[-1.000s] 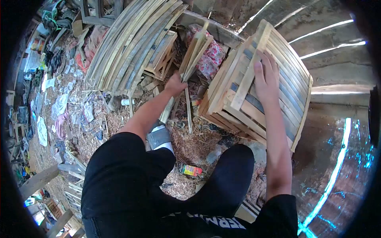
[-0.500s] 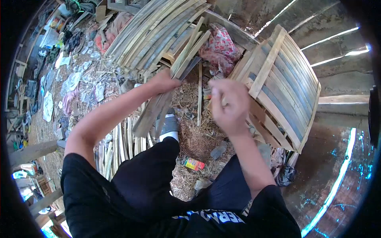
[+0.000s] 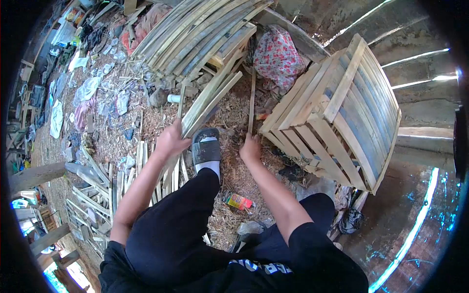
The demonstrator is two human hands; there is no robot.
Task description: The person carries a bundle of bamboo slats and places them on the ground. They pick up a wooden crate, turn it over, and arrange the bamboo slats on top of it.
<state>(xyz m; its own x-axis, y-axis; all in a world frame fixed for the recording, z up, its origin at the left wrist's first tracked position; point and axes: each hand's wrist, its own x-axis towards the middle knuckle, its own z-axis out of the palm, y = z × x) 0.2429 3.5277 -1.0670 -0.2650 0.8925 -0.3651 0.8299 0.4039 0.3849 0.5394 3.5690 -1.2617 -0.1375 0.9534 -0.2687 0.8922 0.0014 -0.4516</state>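
My left hand [image 3: 172,139] is closed around a small bundle of wooden slats [image 3: 211,103] that fan out away from me, above my sandalled foot [image 3: 207,146]. To the right, my right hand [image 3: 251,148] has its fingers round the near end of a thin wooden strip [image 3: 252,102], which points away from me over the littered ground. Beside that hand stands a slatted wooden crate [image 3: 337,122]. Beyond the bundle lies a large stack of curved-looking slats [image 3: 200,36]. The parts of the slats inside my left palm are hidden.
Loose wood pieces [image 3: 93,200] lie on the left, near a wooden beam [image 3: 36,179]. A flowered cloth bundle [image 3: 278,56] sits between stack and crate. A colourful bottle [image 3: 239,201] rests on the shavings between my legs. Plastic scraps [image 3: 88,89] litter the far left ground.
My left hand has come nearer and left with the slats. My right hand, empty before, has moved left and down and taken hold of the thin strip from the ground.
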